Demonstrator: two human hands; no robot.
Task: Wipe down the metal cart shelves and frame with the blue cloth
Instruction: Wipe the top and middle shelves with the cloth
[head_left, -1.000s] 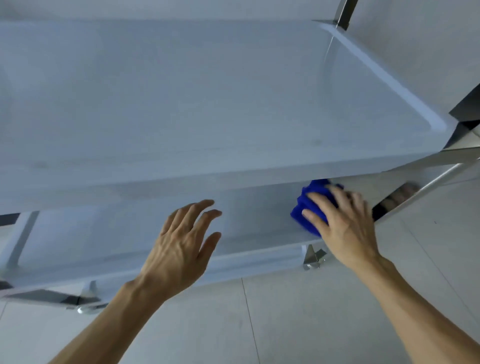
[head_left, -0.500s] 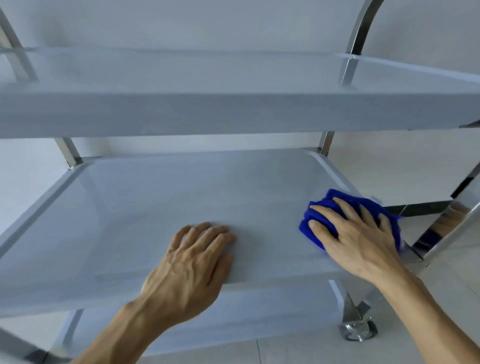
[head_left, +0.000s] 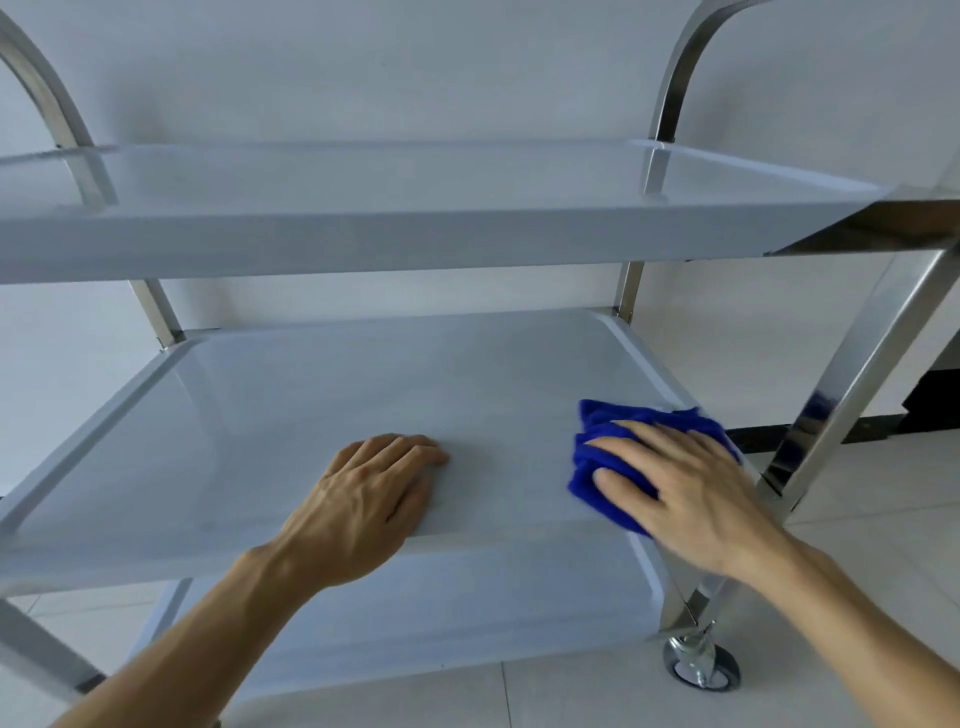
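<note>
On the cart's middle shelf (head_left: 322, 410), the right hand (head_left: 691, 499) presses flat on the bunched blue cloth (head_left: 597, 467) at its right edge, the left hand (head_left: 363, 499) rests flat beside; the bottom shelf (head_left: 441, 613) is mostly hidden.

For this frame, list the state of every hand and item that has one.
left hand: flat on the middle shelf, holding nothing
right hand: pressing the blue cloth
blue cloth: bunched, on the middle shelf's right side
middle shelf: bare except hands and cloth
top shelf: bare
caster wheel: on the floor
</note>
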